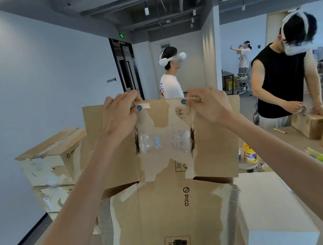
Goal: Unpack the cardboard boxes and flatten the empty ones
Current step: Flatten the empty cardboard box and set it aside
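we hold a cardboard box (214,147) up in front of us. our left hand (120,114) and right hand (208,106) are curled over its top edge, thumbs pinching the near face, while the fingertips go over the far side and are hidden. between the hands the board is torn and patched with clear tape (164,141), and a ragged hole runs along each side of the patch. below, a panel printed "pico" runs down toward us and out of the bottom of the view; we cannot tell whether it belongs to the same box or where it rests. the box hides most of the surface (292,137). to our right a white box (267,207) sits just beside it, cut off at the lower corner. to our left, stacked closed boxes (51,152) are partly hidden by our forearm. a yellow container (250,154) peeks out past the box's right edge. a person in a black top (279,83) has both hands on another carton (309,126).
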{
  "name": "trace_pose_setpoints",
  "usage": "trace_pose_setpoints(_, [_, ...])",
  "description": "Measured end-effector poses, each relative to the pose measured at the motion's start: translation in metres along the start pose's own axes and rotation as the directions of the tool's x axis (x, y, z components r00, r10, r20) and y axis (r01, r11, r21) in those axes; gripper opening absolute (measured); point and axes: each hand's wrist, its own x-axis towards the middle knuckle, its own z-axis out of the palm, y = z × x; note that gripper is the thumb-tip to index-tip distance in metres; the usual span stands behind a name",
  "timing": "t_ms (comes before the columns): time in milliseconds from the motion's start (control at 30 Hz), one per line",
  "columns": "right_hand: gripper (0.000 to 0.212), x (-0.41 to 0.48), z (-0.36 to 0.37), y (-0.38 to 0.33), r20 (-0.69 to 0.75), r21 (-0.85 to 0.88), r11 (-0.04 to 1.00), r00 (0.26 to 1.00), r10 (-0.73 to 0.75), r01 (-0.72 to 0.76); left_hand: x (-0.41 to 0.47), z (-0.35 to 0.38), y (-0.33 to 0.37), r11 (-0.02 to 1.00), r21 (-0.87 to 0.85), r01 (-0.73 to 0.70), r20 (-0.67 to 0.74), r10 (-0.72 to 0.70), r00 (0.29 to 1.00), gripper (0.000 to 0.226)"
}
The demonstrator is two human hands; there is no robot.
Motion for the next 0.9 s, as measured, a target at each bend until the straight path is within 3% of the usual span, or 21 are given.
trace_pose_setpoints(133, [0.035,-0.011,0.013,0.017,0.097,0.03,0.996,0.992,0.084,-0.087,-0.011,0.025,0.003,0.993,-0.108,0.056,0.127,-0.042,0.991,0.024])
trace_pose_setpoints(367, [0.022,-0.035,0.076,0.065,0.297,-0.015,0.986,0.941,0.16,-0.163,-0.032,0.105,-0.004,0.974,-0.139,0.176,0.357,-0.117,0.927,0.022])
trace_pose_setpoints(633, [0.021,-0.05,0.207,0.142,0.531,-0.007,0.919,0.777,0.338,-0.395,-0.061,0.233,-0.035,0.955,-0.117,0.274,0.605,-0.151,0.782,0.027])
trace_pose_setpoints(700, [0.029,-0.056,0.222,0.147,0.548,-0.076,0.921,0.756,0.358,-0.381,-0.069,0.262,-0.044,0.943,-0.118,0.311,0.636,-0.169,0.753,0.027])
trace_pose_setpoints(900, [0.02,-0.068,0.296,0.18,0.586,-0.167,0.915,0.709,0.392,-0.367,-0.095,0.348,-0.073,0.89,-0.174,0.421,0.713,-0.181,0.677,0.016])
